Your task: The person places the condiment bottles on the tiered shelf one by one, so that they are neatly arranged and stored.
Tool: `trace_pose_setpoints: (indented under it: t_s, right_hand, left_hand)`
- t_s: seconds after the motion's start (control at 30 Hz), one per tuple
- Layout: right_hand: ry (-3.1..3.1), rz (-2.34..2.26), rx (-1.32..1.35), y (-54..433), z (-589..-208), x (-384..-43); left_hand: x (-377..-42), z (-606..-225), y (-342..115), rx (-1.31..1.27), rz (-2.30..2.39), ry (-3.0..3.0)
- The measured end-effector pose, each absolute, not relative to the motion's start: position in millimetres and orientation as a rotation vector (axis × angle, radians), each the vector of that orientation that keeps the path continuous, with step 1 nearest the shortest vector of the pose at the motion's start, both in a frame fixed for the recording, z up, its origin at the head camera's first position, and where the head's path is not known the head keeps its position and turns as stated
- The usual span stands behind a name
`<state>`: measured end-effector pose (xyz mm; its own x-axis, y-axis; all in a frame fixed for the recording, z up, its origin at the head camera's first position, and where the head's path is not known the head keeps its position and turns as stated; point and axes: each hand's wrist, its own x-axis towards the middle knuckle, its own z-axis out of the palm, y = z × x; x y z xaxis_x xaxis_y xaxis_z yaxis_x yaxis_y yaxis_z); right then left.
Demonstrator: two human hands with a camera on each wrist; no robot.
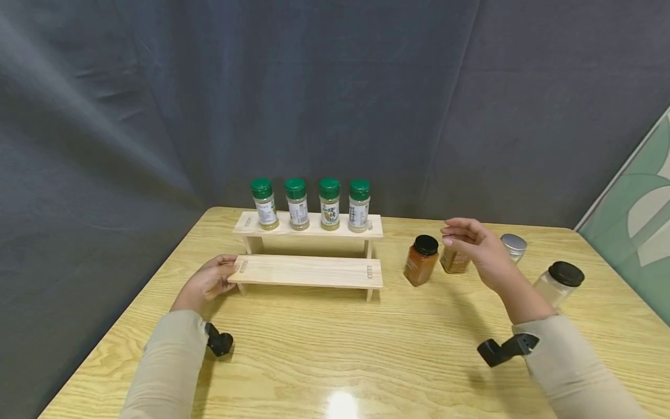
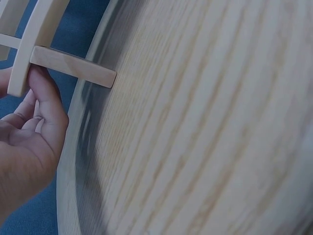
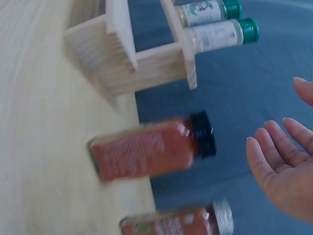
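A two-tier light wooden rack (image 1: 309,271) stands on the table. My left hand (image 1: 209,278) pinches the left end of its lower shelf, and in the left wrist view thumb and fingers (image 2: 46,98) are around the board's end beside a leg. Over the jars on the right hovers my right hand (image 1: 478,250), its fingers loosely bent and nothing between them. Nearest it are a red-brown spice jar with a black lid (image 1: 421,262) and a second red-brown jar (image 1: 454,261), whose top the hand hides in the head view. A silver lid (image 3: 223,219) caps that second jar.
Several green-capped spice bottles (image 1: 330,203) line the upper shelf. Behind my right hand is a silver-lidded jar (image 1: 514,245), and a black-lidded jar of pale contents (image 1: 559,283) stands farther right. A dark curtain (image 1: 335,105) hangs behind the table (image 1: 314,349).
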<state>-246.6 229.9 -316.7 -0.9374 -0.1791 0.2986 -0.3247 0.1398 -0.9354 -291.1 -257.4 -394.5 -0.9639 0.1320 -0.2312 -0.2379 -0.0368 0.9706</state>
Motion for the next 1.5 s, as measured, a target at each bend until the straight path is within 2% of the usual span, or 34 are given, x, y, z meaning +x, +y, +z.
trace_pose_setpoints:
  t_s: [0.17, 0.3, 0.57, 0.77, 1.2, 1.5]
  right_hand:
    - [-2.157, 2.042, 0.578, 255.0, -335.0, -235.5]
    - [-2.132, 2.043, 0.482, 275.2, -342.9, -225.6]
    - [-2.015, 2.017, 0.388, 388.3, -417.6, -260.2]
    - [-1.860, 2.060, 0.344, 433.8, -431.4, -259.3]
    - [-1.646, 2.038, 0.156, 475.7, -432.1, -243.0]
    - [-1.735, 2.031, 0.031, 479.3, -440.5, -234.0]
  left_hand:
    - [-290.2, -394.9, -258.7, -0.111, 2.081, 1.997]
    - [-289.7, -394.5, -257.9, -0.121, 2.091, 1.988]
    - [-294.7, -392.4, -253.1, -0.092, 2.104, 1.955]
    - [-295.1, -390.6, -252.2, -0.102, 2.107, 1.945]
    - [-292.4, -392.5, -255.6, -0.118, 2.124, 1.942]
    - [-291.0, -393.3, -257.3, -0.127, 2.120, 1.940]
